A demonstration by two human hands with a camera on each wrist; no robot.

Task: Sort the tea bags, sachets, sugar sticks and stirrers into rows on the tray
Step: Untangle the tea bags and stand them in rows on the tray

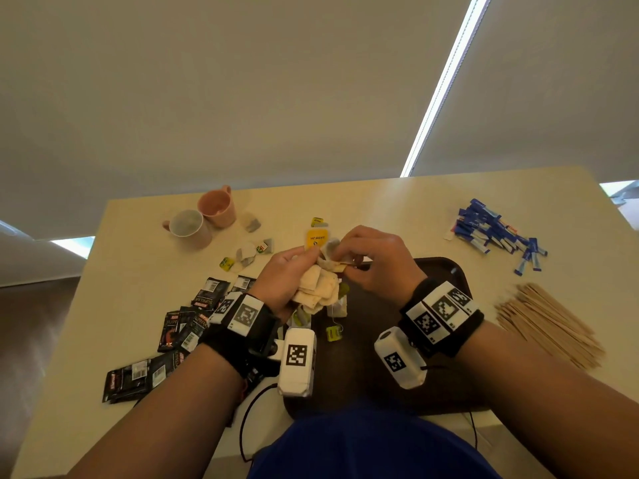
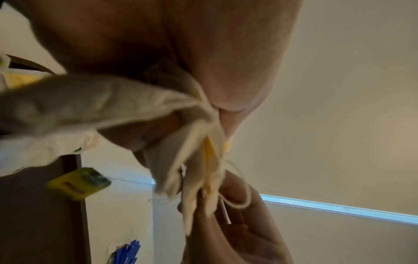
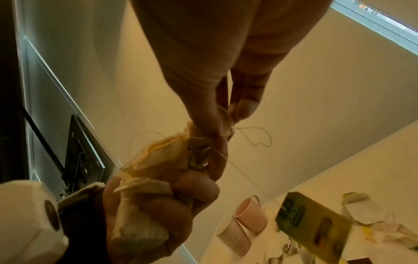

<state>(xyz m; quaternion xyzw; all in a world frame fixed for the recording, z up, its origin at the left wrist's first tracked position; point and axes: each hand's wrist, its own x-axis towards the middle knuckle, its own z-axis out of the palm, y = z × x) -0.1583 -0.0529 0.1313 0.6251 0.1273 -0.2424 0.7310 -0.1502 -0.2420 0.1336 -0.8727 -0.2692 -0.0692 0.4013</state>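
Head view: left hand (image 1: 287,281) curled round a bunch of tea bags (image 1: 320,288), held above the near-left part of the dark tray (image 1: 446,274). Right hand (image 1: 375,261) pinching the top of one tea bag at the bunch's upper edge, fingertips touching the left hand's. Yellow tags on strings hanging below the bunch, one tag (image 1: 334,332) lying on the tray. Loose tea bags (image 1: 247,254) scattered on the table (image 1: 380,209) beyond the hands, beside a yellow packet (image 1: 317,238). Black sachets (image 1: 186,319) spread on the table to the left of the tray. Blue sugar sticks (image 1: 498,233) heaped at far right, wooden stirrers (image 1: 549,323) piled just right of the tray. Two cups (image 1: 204,219) at far left, touching each other. Left wrist view: bunch gripped between thumb and fingers of the left hand, the right hand's fingers (image 2: 237,223) pinching the bags' edges and a loop of string (image 2: 242,200); a yellow tag (image 2: 79,185) dangling over the tray edge. Right wrist view: left hand closed round the crumpled bags, right thumb and forefinger pinching a bag top with string trailing; a yellow-green tag (image 3: 314,226) hanging blurred in the foreground; cups standing on the table below.
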